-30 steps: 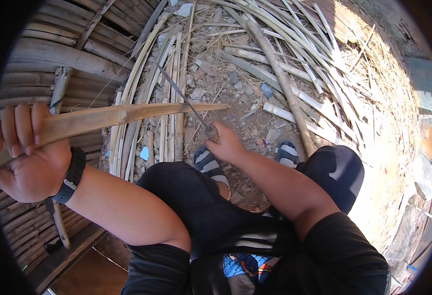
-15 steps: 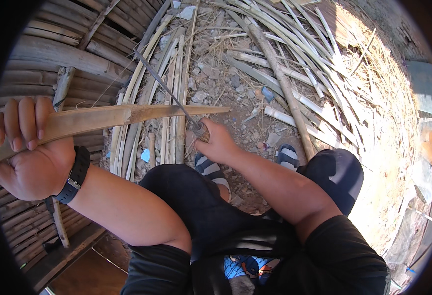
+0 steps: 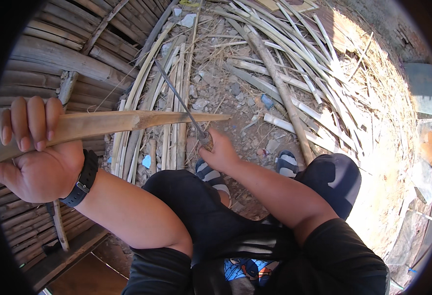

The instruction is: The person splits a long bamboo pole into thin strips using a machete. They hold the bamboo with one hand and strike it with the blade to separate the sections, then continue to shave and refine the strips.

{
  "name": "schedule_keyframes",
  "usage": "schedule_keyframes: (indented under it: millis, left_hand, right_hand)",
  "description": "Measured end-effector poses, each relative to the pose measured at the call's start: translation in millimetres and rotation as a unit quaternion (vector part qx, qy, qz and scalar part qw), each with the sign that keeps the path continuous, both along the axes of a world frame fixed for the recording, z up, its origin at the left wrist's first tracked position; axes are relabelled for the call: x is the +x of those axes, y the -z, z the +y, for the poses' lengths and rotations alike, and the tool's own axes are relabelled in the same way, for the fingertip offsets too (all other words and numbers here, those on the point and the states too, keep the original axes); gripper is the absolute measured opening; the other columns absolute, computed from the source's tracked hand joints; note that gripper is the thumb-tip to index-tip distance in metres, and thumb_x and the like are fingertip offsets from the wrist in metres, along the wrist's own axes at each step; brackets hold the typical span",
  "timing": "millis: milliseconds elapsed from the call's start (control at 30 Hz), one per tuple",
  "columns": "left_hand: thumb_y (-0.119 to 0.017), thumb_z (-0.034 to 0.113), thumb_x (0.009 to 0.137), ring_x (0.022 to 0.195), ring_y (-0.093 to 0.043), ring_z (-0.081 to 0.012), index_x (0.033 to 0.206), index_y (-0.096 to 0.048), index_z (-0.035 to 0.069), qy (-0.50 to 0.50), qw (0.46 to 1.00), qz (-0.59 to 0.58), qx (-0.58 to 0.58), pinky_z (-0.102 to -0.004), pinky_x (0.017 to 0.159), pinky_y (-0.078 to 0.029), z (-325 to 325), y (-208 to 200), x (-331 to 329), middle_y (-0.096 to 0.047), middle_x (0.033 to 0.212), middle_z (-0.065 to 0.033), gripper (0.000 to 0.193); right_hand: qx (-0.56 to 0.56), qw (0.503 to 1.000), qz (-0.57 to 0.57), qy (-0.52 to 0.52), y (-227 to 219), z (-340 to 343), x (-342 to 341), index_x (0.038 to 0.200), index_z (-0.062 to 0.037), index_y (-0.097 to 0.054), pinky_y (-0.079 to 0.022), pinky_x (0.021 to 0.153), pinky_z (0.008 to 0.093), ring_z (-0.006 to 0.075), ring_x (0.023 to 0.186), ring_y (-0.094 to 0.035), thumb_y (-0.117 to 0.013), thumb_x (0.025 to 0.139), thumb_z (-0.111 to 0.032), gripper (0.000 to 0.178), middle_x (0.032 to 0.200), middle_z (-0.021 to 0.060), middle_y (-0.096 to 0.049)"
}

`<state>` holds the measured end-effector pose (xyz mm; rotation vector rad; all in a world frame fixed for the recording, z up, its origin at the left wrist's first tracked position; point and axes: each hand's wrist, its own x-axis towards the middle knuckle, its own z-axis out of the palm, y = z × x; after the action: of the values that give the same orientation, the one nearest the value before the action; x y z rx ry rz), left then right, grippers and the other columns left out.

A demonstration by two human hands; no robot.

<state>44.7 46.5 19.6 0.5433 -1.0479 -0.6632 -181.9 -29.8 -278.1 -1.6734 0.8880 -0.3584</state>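
Note:
My left hand (image 3: 49, 167), with a black watch (image 3: 83, 182) on its wrist, is wrapped round the thick end of a split bamboo strip (image 3: 110, 124). The strip runs across in front of me and tapers to a point on the right. In my right hand (image 3: 222, 152) is the handle of a long, thin-bladed knife (image 3: 179, 97). Its dark blade slants up and away to the left, crossing over the strip near the tapered end. Whether the edge touches the bamboo, I cannot tell.
A bamboo-slat wall (image 3: 36, 54) stands close on the left, with long bamboo strips (image 3: 142, 88) lying beside it. More split strips (image 3: 299, 59) and a pole (image 3: 279, 81) lie on the rubble-strewn ground (image 3: 208, 81) ahead and right. My sandalled feet (image 3: 213, 178) are below my hands.
The knife has turned steeper, its tip swinging to the right. My left hand and the bamboo strip sit slightly further right and lower in view. Both grips stay the same.

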Motion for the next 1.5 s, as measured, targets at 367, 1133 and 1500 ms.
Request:
schedule_keyframes:
  millis: [367, 1133, 1500]
  left_hand:
    - [-0.053, 0.047, 0.087, 0.062, -0.039, -0.0099, 0.091, -0.046, 0.013, -0.017, 1.0, -0.014, 0.007, -0.0262, 0.063, -0.033, 1, -3, 1, -0.043, 0.075, 0.0029, 0.035]
    - [-0.038, 0.038, 0.094, 0.062, -0.039, -0.0167, 0.09, -0.043, 0.007, -0.319, 0.947, 0.02, 0.028, -0.0314, 0.06, -0.036, 12, 0, 15, -0.04, 0.077, -0.0048, 0.032]
    - [-0.035, 0.047, 0.096, 0.065, -0.04, -0.0176, 0.089, -0.043, 0.008, -0.338, 0.939, -0.002, 0.062, -0.0326, 0.062, -0.037, 7, 0, 19, -0.04, 0.076, -0.005, 0.04]
  right_hand:
    - [0.016, 0.998, 0.064, 0.024, -13, -2, 6, 0.116, 0.0065, -0.055, -0.052, 0.08, 0.0499, 0.0458, 0.088, -0.066, -0.068, 0.078, -0.024, 0.05, 0.088, 0.0296, -0.067]
    - [-0.051, 0.998, -0.043, -0.009, -36, 6, 11, 0.11, 0.0033, -0.056, -0.049, 0.062, 0.0447, 0.0393, 0.064, -0.064, -0.069, 0.081, -0.022, 0.04, 0.067, 0.0222, -0.061]
    - [-0.035, 0.998, -0.046, -0.002, -13, 1, 5, 0.109, 0.0017, -0.056, -0.051, 0.067, 0.0499, 0.0434, 0.073, -0.065, -0.069, 0.079, -0.022, 0.04, 0.074, 0.0241, -0.063]
